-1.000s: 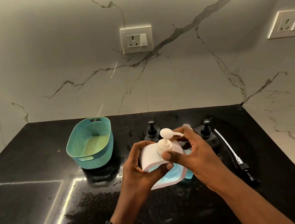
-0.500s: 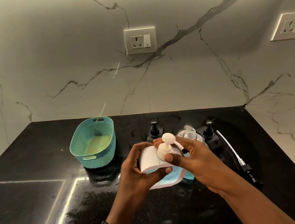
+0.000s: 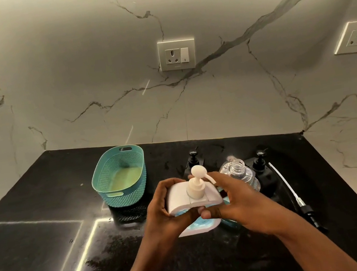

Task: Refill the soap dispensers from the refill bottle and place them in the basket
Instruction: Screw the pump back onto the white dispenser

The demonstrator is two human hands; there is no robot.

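Gripping the white soap dispenser [image 3: 184, 199] with curled fingers, the left hand [image 3: 164, 211] and right hand [image 3: 238, 201] hold it right of the teal basket [image 3: 120, 175].

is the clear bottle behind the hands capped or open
Open: the clear bottle shows a bare threaded neck with no cap or pump on it. A loose pump with tube lies on the counter to its right.
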